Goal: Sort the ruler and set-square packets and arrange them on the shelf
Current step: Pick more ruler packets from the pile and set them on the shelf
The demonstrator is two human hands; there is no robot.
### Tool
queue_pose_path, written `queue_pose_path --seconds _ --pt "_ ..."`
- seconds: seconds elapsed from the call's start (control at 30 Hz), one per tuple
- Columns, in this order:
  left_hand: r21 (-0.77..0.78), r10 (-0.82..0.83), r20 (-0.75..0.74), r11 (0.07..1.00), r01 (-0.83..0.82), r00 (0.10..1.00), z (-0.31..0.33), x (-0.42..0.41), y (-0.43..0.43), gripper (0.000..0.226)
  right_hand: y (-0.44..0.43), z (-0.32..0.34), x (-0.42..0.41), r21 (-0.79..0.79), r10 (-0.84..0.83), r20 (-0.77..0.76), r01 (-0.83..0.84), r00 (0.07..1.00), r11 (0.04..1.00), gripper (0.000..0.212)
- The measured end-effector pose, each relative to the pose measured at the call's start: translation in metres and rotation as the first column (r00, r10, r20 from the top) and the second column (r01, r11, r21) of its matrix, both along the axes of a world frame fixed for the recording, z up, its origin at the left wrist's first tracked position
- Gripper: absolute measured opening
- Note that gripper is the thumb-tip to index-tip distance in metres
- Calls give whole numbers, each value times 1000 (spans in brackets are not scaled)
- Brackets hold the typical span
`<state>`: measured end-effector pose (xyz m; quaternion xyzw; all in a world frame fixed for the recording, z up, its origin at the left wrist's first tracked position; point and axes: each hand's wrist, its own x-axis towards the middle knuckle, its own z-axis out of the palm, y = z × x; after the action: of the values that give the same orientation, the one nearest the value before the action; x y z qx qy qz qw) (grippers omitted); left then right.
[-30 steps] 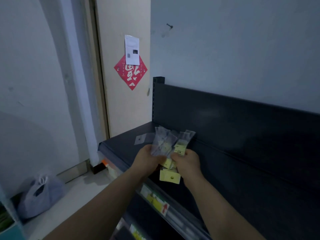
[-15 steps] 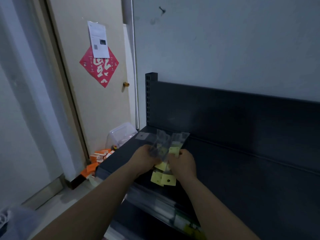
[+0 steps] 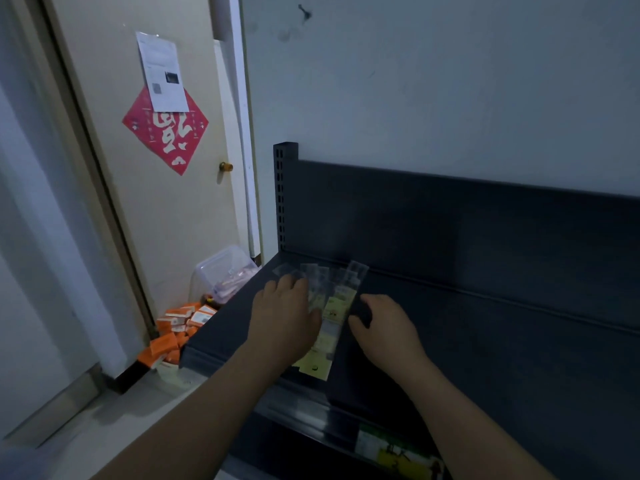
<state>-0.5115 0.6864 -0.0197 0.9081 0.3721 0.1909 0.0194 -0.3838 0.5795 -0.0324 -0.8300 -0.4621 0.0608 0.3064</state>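
Observation:
Several clear ruler and set-square packets (image 3: 337,306) with yellow header cards lie fanned out flat at the left end of the dark shelf (image 3: 485,341). My left hand (image 3: 284,317) rests palm down on the left part of the fan, its fingers spread over the clear ends. Just right of the packets, my right hand (image 3: 384,327) has its fingers loosely bent, and the fingertips touch the right edge of the fan. Neither hand lifts a packet. Part of the pile is hidden under my left hand.
The shelf's perforated upright post (image 3: 284,195) and dark back panel (image 3: 450,216) stand behind the packets. On the floor to the left are a clear plastic box (image 3: 225,271) and several orange boxes (image 3: 176,334), in front of a door (image 3: 145,188). A label (image 3: 398,452) sits on the shelf's front rail.
The packets, held upright in both hands before, now lie flat on the shelf. My left hand has opened over them, my right hand has let go, and my view has moved closer.

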Motion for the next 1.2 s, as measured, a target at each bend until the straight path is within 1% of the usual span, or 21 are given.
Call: queue_pose_path --seconds 0.07,0.1,0.17,0.27,0.37,0.53,0.63,0.77,0.97,1.13,1.2 --pt "14 -118 68 993 117 991 6 5 -10 37 -19 7 7 -35 -42 65 44 997 998 48" --pt "14 -177 96 984 176 980 8 9 -17 33 -29 9 10 -40 -66 85 69 994 997 52" --pt "-1 -266 138 963 268 954 10 18 -31 30 -50 12 15 -38 -109 120 115 987 993 51" --pt "12 -347 149 937 349 926 7 35 -56 32 -85 14 20 -24 -160 173 166 972 986 42" --pt "33 -419 149 907 419 896 5 54 -85 36 -124 15 28 -35 -215 215 228 953 973 43" --pt "76 -519 97 855 513 849 10 89 -141 38 -196 17 49 -9 -347 238 359 907 933 38" --pt "78 -572 92 820 567 815 13 111 -184 36 -246 16 65 -5 -417 228 430 880 903 44" --pt "91 -616 100 788 610 781 15 142 -249 34 -318 18 88 -6 -458 255 475 851 880 47" --pt "59 -681 104 732 679 725 18 191 -363 38 -438 21 120 -10 -541 254 561 802 828 49" --pt "24 -754 110 654 756 648 15 234 -449 35 -533 19 143 -76 -627 271 665 731 743 54" --pt "-7 -781 108 618 786 615 12 250 -477 35 -563 18 150 -96 -660 252 696 708 711 54"
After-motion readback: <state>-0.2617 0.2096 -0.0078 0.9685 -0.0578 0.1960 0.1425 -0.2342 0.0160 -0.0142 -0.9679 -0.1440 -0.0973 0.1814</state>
